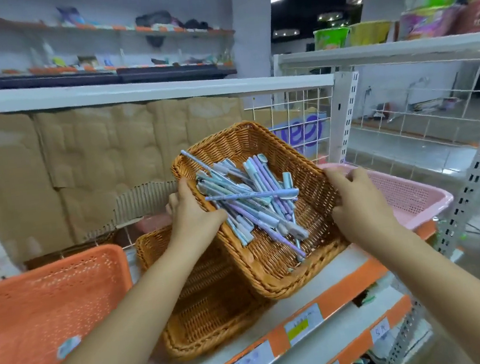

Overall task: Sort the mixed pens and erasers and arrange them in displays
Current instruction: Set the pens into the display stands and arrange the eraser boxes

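A brown wicker basket [275, 270] is tilted toward me above the shelf, its near edge resting on the shelf and partly over a second wicker basket [206, 314] that holds nothing visible. Several pale blue and purple pens [253, 201] lie heaped in the tilted basket. My left hand [191, 214] grips its left rim, thumb inside by the pens. My right hand [361, 207] grips the right rim, fingers curled over the edge.
An orange plastic basket [38, 309] stands at the left with one small pale item in it. A pink plastic basket [413, 195] sits behind my right hand. Cardboard lines the back; a white wire grid [293, 110] stands behind the baskets. Price labels [304, 322] line the shelf edge.
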